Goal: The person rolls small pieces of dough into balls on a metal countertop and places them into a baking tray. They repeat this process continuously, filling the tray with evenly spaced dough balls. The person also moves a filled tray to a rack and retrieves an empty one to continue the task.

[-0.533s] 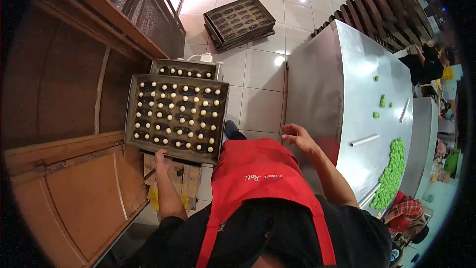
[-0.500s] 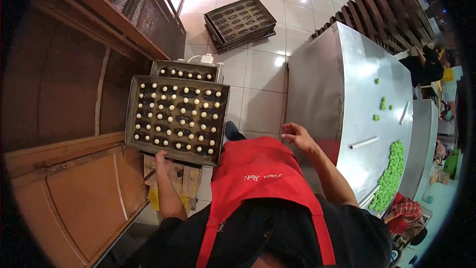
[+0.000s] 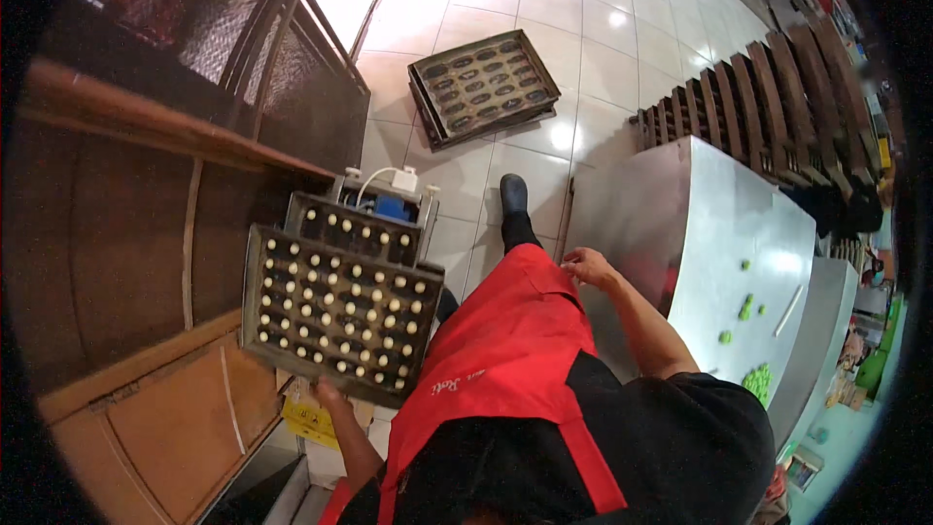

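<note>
A dark metal baking tray (image 3: 418, 326) with rows of small pale dough balls lies at my left, tilted a little. My left hand (image 3: 330, 395) grips its near edge, with the fingers partly hidden beneath. Beyond it, a second tray (image 3: 335, 228) with similar dough balls shows lower down, partly covered by the first. My right hand (image 3: 586, 265) hangs empty beside my red apron (image 3: 505, 350), fingers loosely bent and apart. The steel table (image 3: 729, 224) stands close to that hand on the right.
Stacked baking trays (image 3: 486, 83) with dark oval hollows lie on the tiled floor ahead. Brown wooden cabinet doors (image 3: 107, 233) line my left. On the steel table are green dough pieces (image 3: 745, 307) and a white rod (image 3: 788, 311). Dark slatted racks (image 3: 758, 107) stand behind it.
My body has stepped forward, with one boot now showing ahead. More of the lower tray shows beyond the held tray. My right hand has come nearer the apron.
</note>
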`<act>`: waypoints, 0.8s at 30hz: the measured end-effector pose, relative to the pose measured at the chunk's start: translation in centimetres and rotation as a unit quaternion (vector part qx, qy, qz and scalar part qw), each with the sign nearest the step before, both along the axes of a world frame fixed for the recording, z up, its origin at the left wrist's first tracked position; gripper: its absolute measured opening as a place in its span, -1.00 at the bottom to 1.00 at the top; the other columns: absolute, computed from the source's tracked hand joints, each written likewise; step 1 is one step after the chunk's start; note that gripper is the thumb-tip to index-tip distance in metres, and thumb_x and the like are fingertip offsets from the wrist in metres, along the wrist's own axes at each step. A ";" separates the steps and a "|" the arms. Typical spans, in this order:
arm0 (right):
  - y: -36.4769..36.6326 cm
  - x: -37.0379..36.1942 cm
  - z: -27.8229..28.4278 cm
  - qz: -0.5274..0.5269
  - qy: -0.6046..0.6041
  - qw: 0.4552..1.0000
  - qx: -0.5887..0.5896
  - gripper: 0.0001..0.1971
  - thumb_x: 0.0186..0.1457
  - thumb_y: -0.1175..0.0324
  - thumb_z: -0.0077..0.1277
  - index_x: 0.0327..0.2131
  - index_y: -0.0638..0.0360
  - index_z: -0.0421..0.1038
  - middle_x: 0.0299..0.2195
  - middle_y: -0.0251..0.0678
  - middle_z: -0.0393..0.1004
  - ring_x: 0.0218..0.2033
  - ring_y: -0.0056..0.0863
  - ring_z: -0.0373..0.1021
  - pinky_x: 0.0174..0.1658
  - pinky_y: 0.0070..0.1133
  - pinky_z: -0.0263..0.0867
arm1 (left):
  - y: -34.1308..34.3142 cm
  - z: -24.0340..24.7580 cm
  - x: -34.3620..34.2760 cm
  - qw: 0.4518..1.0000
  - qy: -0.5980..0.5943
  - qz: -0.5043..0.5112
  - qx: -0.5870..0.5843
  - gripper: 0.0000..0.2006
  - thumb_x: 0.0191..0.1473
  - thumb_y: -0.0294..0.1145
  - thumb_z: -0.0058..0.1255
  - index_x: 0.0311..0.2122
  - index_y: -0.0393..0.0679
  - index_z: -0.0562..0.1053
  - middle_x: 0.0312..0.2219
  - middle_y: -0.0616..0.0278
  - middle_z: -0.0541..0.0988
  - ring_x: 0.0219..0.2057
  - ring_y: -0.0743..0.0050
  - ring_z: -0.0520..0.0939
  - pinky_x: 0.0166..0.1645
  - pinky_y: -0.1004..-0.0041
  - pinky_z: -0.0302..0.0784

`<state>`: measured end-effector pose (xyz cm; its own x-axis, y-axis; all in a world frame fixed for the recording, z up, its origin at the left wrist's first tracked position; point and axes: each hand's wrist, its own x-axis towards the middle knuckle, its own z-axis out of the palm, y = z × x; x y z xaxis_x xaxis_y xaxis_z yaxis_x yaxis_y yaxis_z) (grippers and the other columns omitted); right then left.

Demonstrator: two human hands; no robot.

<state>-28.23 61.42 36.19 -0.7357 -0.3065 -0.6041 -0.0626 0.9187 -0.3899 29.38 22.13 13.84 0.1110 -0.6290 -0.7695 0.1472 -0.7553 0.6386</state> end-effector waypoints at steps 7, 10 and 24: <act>-7.6 -34.2 -3.6 0.150 0.107 0.979 0.082 -0.47 0.16 0.08 0.35 0.10 0.22 0.64 -0.01 -0.02 0.73 0.02 -0.09 0.66 0.10 -0.27 0.58 | 3.6 2.5 -10.8 0.928 -0.201 -0.044 -0.310 -0.44 0.36 -0.42 0.16 0.41 -0.26 0.34 0.34 -0.16 0.44 0.14 -0.01 0.57 0.26 0.07 0.50; -13.6 -47.8 -6.6 0.191 0.149 0.965 0.102 -0.44 0.15 -0.02 0.32 0.05 0.25 0.65 -0.03 0.06 0.72 0.04 0.09 0.63 0.17 -0.20 0.54 | 4.4 11.7 -22.8 0.923 -0.289 -0.171 -0.186 -0.42 0.38 -0.43 0.14 0.43 -0.27 0.31 0.32 -0.16 0.43 0.26 -0.11 0.50 0.35 0.00 0.43; -29.9 -74.3 -12.4 0.088 0.150 0.972 0.155 -0.22 0.06 0.05 0.45 0.15 0.45 0.33 0.03 0.28 0.63 0.11 0.23 0.57 0.19 -0.11 0.52 | 3.1 21.7 -36.1 0.889 -0.414 -0.192 -0.032 -0.16 0.17 -0.42 0.29 0.51 -0.28 0.18 0.44 -0.27 0.28 0.48 -0.25 0.28 0.57 -0.04 0.16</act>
